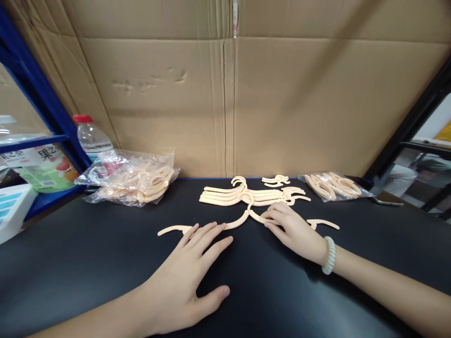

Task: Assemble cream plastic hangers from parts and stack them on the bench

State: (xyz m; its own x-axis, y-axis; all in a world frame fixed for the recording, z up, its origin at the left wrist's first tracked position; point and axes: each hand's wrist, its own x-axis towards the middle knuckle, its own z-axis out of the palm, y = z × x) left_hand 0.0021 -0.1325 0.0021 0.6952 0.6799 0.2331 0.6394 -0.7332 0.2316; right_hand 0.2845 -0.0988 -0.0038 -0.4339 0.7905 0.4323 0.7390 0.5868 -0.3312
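A peach-coloured plastic clothes hanger [238, 221] lies on the black table, its hook toward the back. My left hand [188, 272] is open, palm down with fingers spread, fingertips at the hanger's left arm. The fingers of my right hand [294, 230] are closed on the right arm and hide its end. A curved peach piece [172, 229] shows beyond my left fingers, and another curved piece [326, 223] beyond my right hand. Whether these join the hanger is hidden. Just behind the hook lies a row of similar hangers [221, 197].
A clear bag of peach parts [141, 185] lies at the back left, beside a red-capped bottle [92, 136]. Loose peach pieces [276, 180] and another bagged set [333, 185] are at the back right, near a phone-like flat object [387, 199]. A cardboard wall [299, 94] stands behind.
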